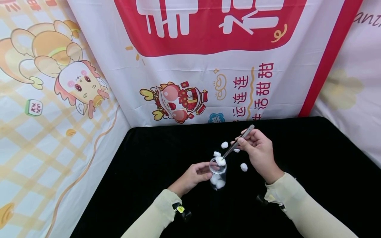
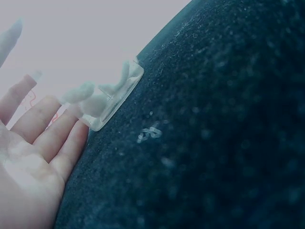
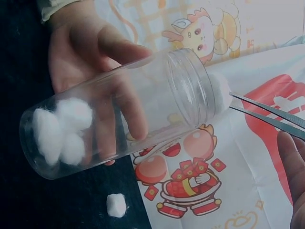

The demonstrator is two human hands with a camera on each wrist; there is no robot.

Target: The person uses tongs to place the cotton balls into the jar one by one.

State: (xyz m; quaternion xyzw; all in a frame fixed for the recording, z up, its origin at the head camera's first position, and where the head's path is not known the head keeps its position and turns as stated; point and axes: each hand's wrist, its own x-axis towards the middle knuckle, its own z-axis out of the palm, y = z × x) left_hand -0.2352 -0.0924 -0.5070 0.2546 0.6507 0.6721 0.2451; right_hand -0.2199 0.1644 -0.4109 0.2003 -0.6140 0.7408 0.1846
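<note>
My left hand (image 1: 193, 177) holds a clear jar (image 1: 219, 172) upright on the black table, with the thumb on one side and fingers round the back, as the right wrist view shows. Several cotton balls (image 3: 74, 114) lie at the jar's bottom. My right hand (image 1: 259, 150) pinches metal tweezers (image 1: 238, 142), slanting down to the jar. Their tips grip a cotton ball (image 1: 220, 161) at the jar's open mouth; in the right wrist view this ball (image 3: 220, 90) is just at the rim. In the left wrist view the left fingers (image 2: 52, 136) touch the jar's side.
Loose cotton balls lie behind and to the right of the jar, among them one cotton ball (image 1: 224, 144) at the back and another (image 1: 244, 167) under the right forearm side. The black table (image 1: 143, 158) meets a printed cloth backdrop (image 1: 184, 69) behind.
</note>
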